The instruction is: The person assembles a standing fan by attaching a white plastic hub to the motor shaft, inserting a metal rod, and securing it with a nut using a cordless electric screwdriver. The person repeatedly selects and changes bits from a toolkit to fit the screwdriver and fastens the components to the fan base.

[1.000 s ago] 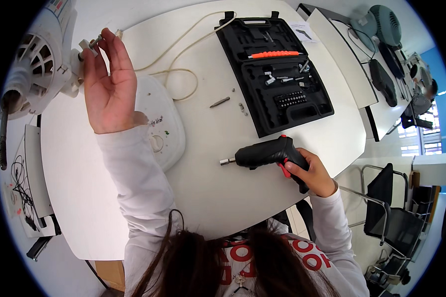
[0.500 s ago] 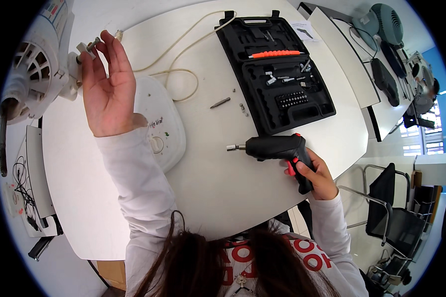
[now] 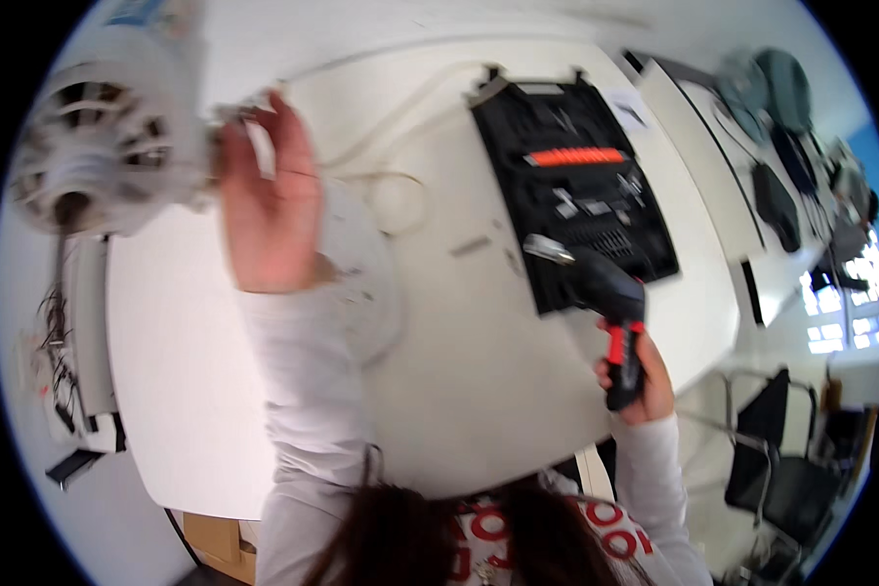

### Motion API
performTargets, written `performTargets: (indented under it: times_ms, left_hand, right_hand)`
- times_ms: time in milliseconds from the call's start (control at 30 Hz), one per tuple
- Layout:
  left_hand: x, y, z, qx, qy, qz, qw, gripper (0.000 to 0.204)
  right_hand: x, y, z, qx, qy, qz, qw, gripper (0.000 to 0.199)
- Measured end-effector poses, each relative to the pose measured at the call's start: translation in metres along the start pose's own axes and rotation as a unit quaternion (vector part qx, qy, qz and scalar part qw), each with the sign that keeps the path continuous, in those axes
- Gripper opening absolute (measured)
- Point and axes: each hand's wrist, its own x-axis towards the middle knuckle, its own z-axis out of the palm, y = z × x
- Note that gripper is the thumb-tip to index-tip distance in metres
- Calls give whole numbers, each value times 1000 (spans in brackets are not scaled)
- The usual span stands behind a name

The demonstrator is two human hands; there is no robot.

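Right hand [image 3: 633,376] clamped on drill [image 3: 601,293], now lifted off tabletop [image 3: 479,391], bit swung up toward black case [image 3: 576,195]; lay flat before. Left hand [image 3: 269,210] open, fingers at white motor [image 3: 103,161], much as earlier. Hands well apart. View blurred.

You are finding bare table [image 3: 459,391] between your arms, while the open tool case [image 3: 576,205] is blocking the right
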Motion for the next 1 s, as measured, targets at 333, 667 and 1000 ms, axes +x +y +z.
performTargets:
  times_ms: [333, 667, 1000]
  left_hand:
    - [-12, -19, 17, 109, 147, -4, 983, 19]
    - [-12, -22, 16, 116, 161, -4, 980, 22]
    - [-12, -25, 19, 167, 163, 32, 972, 21]
  right_hand:
    - [84, -31, 113, -100, -148, -161, 971, 51]
    - [136, -43, 175, -173, -237, -152, 944, 48]
    - [147, -42, 171, -174, -246, -156, 941, 47]
